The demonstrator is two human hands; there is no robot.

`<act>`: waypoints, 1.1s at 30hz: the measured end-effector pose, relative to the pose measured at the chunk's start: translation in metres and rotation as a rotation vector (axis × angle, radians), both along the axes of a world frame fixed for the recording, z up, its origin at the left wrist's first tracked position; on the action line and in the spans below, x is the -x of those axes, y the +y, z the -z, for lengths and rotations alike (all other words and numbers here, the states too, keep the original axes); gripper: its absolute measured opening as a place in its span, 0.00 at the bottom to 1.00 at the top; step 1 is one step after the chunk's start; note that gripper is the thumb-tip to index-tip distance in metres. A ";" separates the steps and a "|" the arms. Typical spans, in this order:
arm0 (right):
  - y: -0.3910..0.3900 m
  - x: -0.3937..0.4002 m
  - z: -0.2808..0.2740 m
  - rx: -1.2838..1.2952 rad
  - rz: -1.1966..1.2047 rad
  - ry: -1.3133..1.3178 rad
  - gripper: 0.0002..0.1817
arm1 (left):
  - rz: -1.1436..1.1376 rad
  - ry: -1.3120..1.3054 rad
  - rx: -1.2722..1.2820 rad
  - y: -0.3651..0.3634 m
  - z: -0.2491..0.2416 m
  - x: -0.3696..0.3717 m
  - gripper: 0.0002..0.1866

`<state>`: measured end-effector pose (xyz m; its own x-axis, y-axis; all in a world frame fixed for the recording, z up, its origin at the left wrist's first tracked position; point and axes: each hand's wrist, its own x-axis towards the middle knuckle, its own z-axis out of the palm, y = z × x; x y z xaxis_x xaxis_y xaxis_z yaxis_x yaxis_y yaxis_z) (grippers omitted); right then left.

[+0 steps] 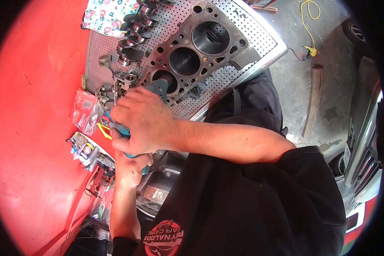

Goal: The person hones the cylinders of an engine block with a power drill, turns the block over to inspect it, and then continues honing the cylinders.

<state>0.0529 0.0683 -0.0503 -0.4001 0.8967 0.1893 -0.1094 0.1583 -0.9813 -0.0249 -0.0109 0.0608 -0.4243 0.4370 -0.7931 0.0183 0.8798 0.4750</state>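
Observation:
A teal and dark power drill (159,88) is held in both hands, its nose end entering the nearest cylinder bore of an engine block (166,53). What is fitted to the drill is mostly hidden inside the bore. My right hand (143,119) wraps over the drill's body from above. Below it, my left hand (131,167) is closed around the drill's handle, partly covered by the right hand. Two wider bores of the block stay uncovered farther up. Beside the block lies a crankshaft (136,30).
The block rests on a perforated metal table (260,36). A piston with its rod (105,61) and other metal parts lie left of the block. A floral cloth (106,19) is at the far corner. A plastic bag (85,112) sits by the red surface (34,106). A yellow cord (313,34) crosses the floor.

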 end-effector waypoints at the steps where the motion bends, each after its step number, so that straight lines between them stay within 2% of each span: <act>1: -0.001 0.000 -0.005 -0.001 -0.004 -0.001 0.14 | -0.001 -0.025 0.040 -0.009 -0.004 0.008 0.36; 5: -0.001 0.000 -0.020 0.005 -0.051 0.019 0.16 | 0.040 0.124 0.033 -0.013 -0.021 0.003 0.31; 8: 0.000 0.001 -0.030 -0.009 -0.040 0.011 0.17 | 0.020 0.040 0.131 -0.009 -0.035 0.007 0.34; 14: 0.001 -0.001 -0.043 -0.012 -0.084 0.008 0.20 | -0.027 0.115 0.146 -0.011 -0.051 -0.001 0.35; 18: 0.005 -0.001 -0.048 -0.007 -0.114 0.014 0.20 | -0.061 0.131 0.080 -0.003 -0.054 -0.007 0.36; 20: 0.006 0.000 -0.047 0.002 -0.105 0.022 0.19 | -0.012 0.109 0.152 -0.006 -0.054 0.001 0.37; 23: 0.004 0.002 -0.040 0.026 -0.097 0.013 0.18 | 0.045 0.101 0.110 -0.005 -0.047 0.000 0.37; 30: 0.013 0.000 -0.030 0.023 -0.122 -0.009 0.18 | 0.018 0.054 0.130 -0.002 -0.033 0.007 0.39; 33: 0.012 -0.004 -0.038 0.018 -0.117 -0.005 0.19 | 0.020 0.087 0.047 0.008 -0.041 -0.005 0.39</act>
